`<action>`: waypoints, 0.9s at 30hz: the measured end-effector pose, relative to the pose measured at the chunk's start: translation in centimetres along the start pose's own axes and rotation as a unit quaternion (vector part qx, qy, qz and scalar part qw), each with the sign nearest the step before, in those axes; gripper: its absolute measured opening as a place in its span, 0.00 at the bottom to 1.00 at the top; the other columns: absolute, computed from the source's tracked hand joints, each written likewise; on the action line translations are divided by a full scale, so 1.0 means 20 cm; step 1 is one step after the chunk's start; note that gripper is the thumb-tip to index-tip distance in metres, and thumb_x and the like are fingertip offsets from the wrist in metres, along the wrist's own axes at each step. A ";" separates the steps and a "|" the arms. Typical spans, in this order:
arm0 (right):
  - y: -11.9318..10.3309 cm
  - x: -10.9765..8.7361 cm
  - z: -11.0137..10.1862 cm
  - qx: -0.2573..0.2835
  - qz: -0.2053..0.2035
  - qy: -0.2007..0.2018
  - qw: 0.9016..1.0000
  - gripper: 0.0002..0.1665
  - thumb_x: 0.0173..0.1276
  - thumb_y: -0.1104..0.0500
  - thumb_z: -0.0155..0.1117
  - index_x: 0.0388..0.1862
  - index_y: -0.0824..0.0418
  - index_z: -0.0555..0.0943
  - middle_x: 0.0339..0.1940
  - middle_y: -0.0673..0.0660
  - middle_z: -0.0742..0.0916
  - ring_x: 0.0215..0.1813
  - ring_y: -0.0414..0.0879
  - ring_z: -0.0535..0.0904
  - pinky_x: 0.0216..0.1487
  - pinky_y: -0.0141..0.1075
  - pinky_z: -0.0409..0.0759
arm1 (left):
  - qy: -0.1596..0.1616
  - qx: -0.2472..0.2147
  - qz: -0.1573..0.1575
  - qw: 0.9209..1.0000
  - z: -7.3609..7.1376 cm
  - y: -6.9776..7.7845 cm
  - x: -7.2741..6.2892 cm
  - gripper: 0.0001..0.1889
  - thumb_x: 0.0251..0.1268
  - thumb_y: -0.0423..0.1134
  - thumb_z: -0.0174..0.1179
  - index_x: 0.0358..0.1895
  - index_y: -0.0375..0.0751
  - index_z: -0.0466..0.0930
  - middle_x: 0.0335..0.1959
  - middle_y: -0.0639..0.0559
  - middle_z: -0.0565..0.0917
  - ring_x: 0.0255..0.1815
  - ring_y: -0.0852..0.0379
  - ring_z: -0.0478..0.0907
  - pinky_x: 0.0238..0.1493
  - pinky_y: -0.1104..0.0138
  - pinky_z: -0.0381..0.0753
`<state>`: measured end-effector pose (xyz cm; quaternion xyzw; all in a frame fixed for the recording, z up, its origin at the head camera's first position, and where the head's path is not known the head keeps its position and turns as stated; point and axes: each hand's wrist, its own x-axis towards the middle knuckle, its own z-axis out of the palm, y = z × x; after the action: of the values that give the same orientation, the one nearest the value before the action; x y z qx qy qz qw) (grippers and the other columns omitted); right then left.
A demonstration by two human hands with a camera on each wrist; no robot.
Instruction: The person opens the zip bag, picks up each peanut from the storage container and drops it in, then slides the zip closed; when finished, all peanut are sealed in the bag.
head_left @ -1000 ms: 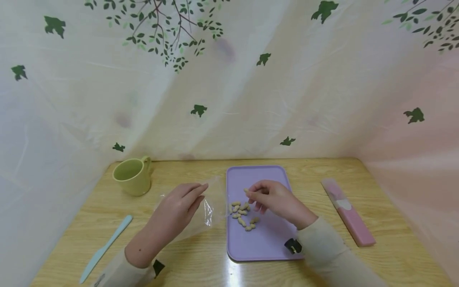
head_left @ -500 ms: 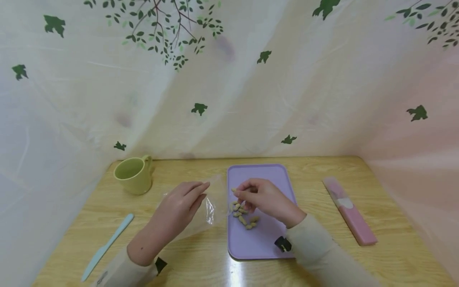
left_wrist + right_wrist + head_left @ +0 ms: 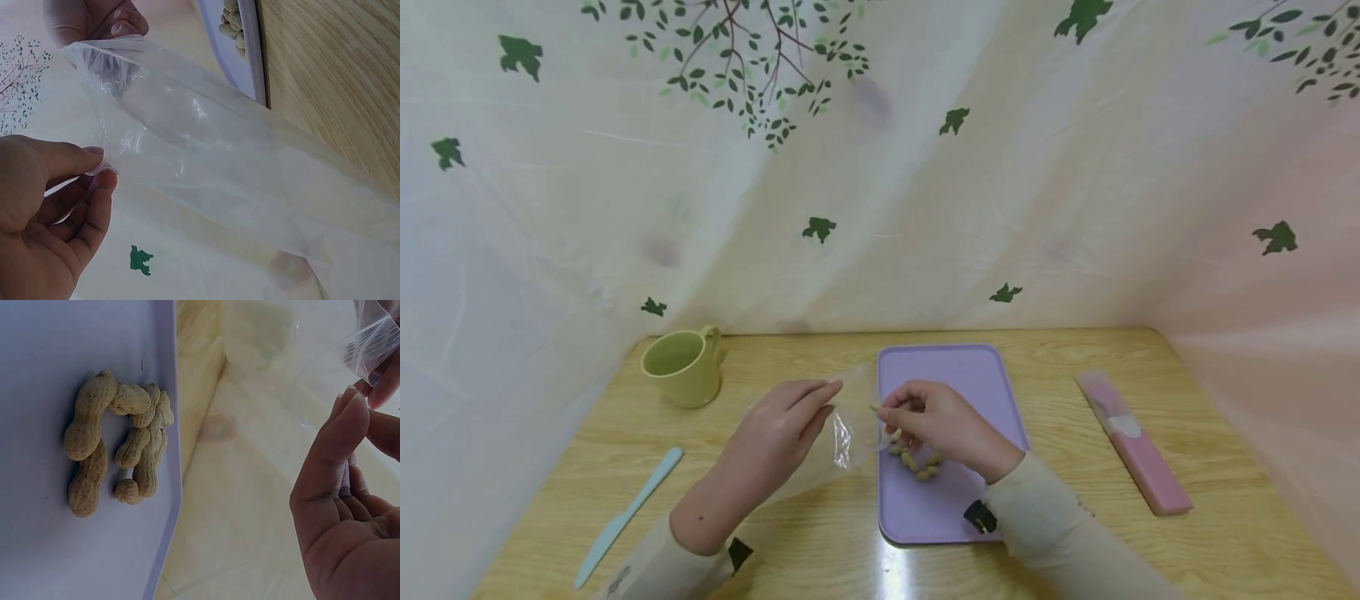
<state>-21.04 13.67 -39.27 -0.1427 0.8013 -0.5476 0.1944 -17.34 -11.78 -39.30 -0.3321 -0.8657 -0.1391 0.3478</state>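
Observation:
My left hand (image 3: 771, 437) pinches the edge of a clear plastic bag (image 3: 187, 131) between thumb and fingers, so the bag hangs spread at its mouth. Close beside that mouth is my right hand (image 3: 943, 425), its thumb and fingertips pinching a peanut (image 3: 876, 407). In the right wrist view the fingers hide this peanut. Several unshelled peanuts (image 3: 90, 412) lie together near the left edge of a purple tray (image 3: 940, 362), below my right hand. In the left wrist view the right hand's curled fingers show right behind the bag's rim.
A yellow-green mug (image 3: 685, 371) stands at the back left of the wooden table (image 3: 805, 542). A pale blue plastic knife (image 3: 628, 517) lies at the front left. To the right of the tray lies a long pink packet (image 3: 1135, 442). A printed curtain hangs behind.
My right hand has moved left with the peanut, from above the tray to the bag's mouth. The left hand and the bag have hardly moved.

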 end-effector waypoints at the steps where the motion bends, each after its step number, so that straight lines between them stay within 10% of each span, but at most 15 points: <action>1: 0.00 0.00 0.00 0.001 -0.003 -0.001 1.000 0.15 0.79 0.52 0.69 0.48 0.65 0.84 0.40 0.63 0.90 0.29 0.42 0.82 0.38 0.44 0.92 | 0.000 0.000 0.001 1.000 0.00 0.00 0.00 0.21 0.60 0.30 0.77 0.58 0.37 0.89 0.48 0.45 0.92 0.48 0.48 0.90 0.47 0.61 0.95; 27: 0.06 -0.02 -0.22 0.010 0.008 0.065 0.998 0.19 0.83 0.51 0.61 0.56 0.66 0.85 0.42 0.61 0.90 0.34 0.45 0.84 0.40 0.37 0.91 | 0.031 -0.001 0.004 1.000 -0.02 -0.02 0.01 0.22 0.56 0.25 0.78 0.56 0.34 0.88 0.47 0.42 0.91 0.45 0.47 0.91 0.44 0.62 0.95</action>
<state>-22.84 17.82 -38.88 -0.0989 0.8077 -0.5621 0.1478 -17.53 -12.21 -38.91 -0.3313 -0.8529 -0.1491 0.3748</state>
